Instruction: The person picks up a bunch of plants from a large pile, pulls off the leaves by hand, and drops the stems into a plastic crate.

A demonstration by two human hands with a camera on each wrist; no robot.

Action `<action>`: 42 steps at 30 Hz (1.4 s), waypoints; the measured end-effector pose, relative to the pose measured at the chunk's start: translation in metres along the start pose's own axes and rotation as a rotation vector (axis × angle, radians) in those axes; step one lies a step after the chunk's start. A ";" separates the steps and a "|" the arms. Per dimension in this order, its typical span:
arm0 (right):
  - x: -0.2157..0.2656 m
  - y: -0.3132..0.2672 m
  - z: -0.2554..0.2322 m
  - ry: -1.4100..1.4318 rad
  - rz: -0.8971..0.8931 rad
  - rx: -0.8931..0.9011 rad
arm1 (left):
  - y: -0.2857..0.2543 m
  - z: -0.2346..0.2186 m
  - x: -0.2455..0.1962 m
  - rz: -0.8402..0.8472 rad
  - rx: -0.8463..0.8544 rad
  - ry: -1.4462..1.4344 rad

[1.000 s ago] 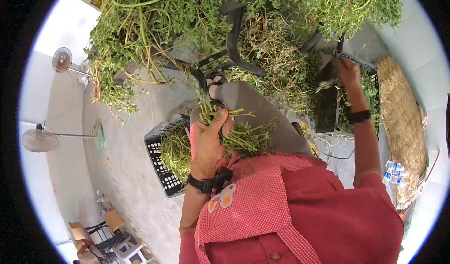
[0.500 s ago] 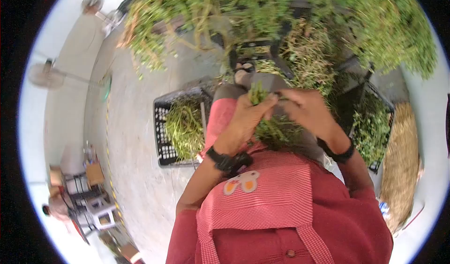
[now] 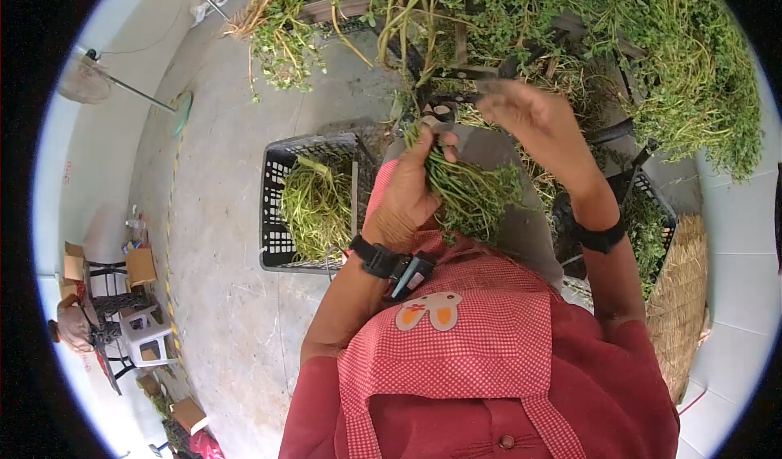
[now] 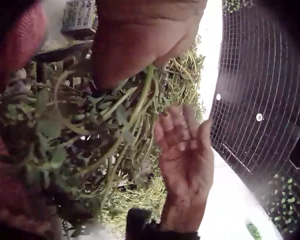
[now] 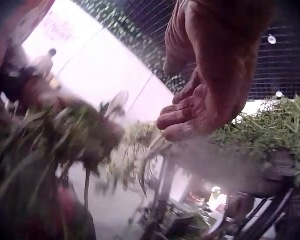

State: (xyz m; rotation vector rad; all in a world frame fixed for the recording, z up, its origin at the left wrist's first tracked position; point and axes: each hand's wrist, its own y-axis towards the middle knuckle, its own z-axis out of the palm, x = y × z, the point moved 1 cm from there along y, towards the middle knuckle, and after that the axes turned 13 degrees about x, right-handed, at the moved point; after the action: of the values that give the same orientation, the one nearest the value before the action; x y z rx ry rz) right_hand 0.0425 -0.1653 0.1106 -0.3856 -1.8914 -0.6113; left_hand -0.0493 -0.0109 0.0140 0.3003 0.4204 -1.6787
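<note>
Head view, left hand: left hand (image 3: 405, 188) grips a bunch of green stems (image 3: 481, 194) over the lap, thumb and fingers closed round it; leafy ends fan out to the right.
Head view, right hand: right hand (image 3: 538, 129) up in the air to the right and far of the bunch, clear of it, fingers loosely extended, holding nothing I can see.
Desk: far side, wooden edge (image 3: 338, 8) showing under a big leafy heap (image 3: 570, 7) that hangs over.
Left crate: black crate (image 3: 275, 243) on the floor, left of the knees, pale stems (image 3: 314, 219) in it.
Right crate: second black crate (image 3: 666, 206), right of the right forearm, greens inside.
Straw mat: straw mat (image 3: 683, 304) by the right wall.
Clothing: checked apron (image 3: 481, 329) over a red shirt.
Left wrist view: left hand at top, stems running down out of its grip; right hand beyond, palm bare, fingers spread a little.
Right wrist view: right hand with fingers gently bent, nothing clearly held; blurred greens to the left, can't tell which.
</note>
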 end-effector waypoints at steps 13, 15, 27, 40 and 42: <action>-0.026 -0.045 0.030 -0.449 0.028 -0.090 | 0.005 0.013 0.010 -0.023 -0.035 -0.008; -0.025 -0.044 0.035 -0.571 -0.073 -0.004 | 0.007 0.008 0.015 -0.046 -0.042 0.005; -0.052 -0.042 0.046 -0.551 0.083 -0.009 | 0.002 0.023 0.017 -0.103 -0.146 0.234; -0.044 -0.047 0.011 -0.190 0.299 -0.011 | 0.006 0.030 0.029 -0.026 -0.070 0.705; -0.043 -0.047 0.015 -0.219 0.258 0.031 | 0.006 0.032 0.032 -0.034 -0.100 0.652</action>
State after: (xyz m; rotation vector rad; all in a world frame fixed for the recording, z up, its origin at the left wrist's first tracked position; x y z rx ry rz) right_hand 0.0232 -0.1941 0.0556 -0.6871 -2.0126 -0.3785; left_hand -0.0467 -0.0540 0.0286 0.7735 0.9913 -1.5580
